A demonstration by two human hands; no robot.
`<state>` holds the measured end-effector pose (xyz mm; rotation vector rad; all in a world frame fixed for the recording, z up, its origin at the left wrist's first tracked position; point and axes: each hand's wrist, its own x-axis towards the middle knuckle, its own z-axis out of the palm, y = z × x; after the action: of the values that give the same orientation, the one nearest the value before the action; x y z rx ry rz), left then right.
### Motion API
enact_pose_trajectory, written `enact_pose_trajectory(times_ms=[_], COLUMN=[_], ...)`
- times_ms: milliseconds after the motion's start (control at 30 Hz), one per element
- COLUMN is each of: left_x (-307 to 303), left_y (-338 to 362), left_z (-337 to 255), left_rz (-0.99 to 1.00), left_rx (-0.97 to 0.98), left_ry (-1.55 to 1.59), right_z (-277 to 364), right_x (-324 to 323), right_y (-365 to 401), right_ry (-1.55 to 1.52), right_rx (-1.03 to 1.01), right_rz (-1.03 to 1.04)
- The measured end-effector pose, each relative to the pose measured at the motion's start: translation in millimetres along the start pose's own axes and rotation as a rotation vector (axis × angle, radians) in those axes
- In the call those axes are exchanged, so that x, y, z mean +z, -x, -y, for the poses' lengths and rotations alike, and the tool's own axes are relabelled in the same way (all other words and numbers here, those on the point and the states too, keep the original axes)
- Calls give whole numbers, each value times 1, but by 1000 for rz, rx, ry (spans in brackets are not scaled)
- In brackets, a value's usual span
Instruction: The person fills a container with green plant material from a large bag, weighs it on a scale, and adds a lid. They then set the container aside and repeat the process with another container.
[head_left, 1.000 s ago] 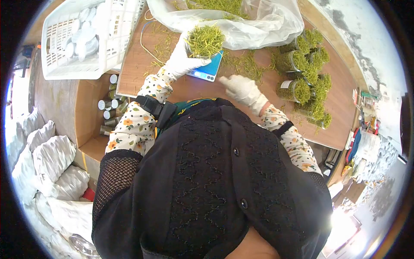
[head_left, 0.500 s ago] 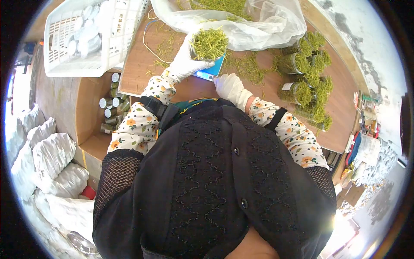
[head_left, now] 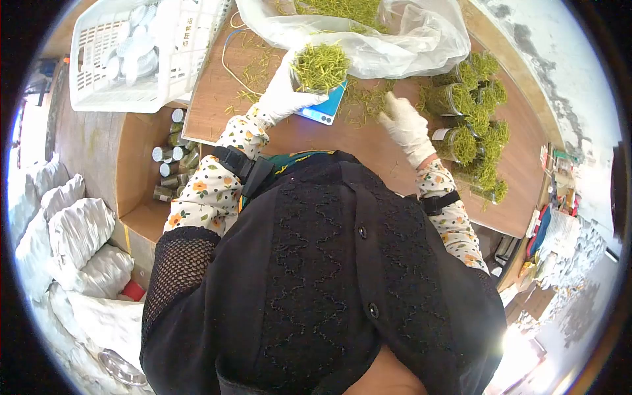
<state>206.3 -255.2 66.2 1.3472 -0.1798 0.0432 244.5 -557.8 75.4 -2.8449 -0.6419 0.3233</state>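
Observation:
My left hand, in a white glove, is wrapped round a jar heaped with yellow-green dried strands. Under the jar, a flat blue device with a pale front edge sticks out on the table. My right hand, gloved too, is over the wooden table to the right of the device. Its fingers are bent, with thumb and forefinger slightly apart and no object visible between them. Loose strands lie scattered just beyond these fingertips.
A clear plastic bag of strands lies at the back. Several filled jars stand at the right. At the left are a white basket with pale lids and a cardboard box with several lidded jars. A cable runs behind my left hand.
My right hand has moved from the front edge of the blue device rightwards and slightly away from me, towards the loose strands. My left hand keeps its hold on the jar.

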Motion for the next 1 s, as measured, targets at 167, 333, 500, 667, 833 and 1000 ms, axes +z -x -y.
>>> enact_pose_trajectory(times_ms=[167, 333, 500, 667, 833, 1000], left_x=[-3, -2, 3, 3, 1, 1], left_y=[-2, -1, -1, 3, 3, 4], left_z=[8, 5, 0, 1, 0, 5], left_rz=[19, 1, 6, -10, -10, -11], left_rx=[28, 2, -11, 28, -1, 8], left_ry=[20, -5, -30, 44, 21, 77], right_z=[-35, 8, 77, 75, 84, 73], right_x=[6, 14, 19, 45, 46, 25], right_y=[8, 10, 4, -10, -10, -4], right_ry=[-40, -66, 162, 221, 285, 120], right_rx=[163, -257, -384, -424, -364, -347], right_rz=[-9, 60, 321, 252, 303, 182])
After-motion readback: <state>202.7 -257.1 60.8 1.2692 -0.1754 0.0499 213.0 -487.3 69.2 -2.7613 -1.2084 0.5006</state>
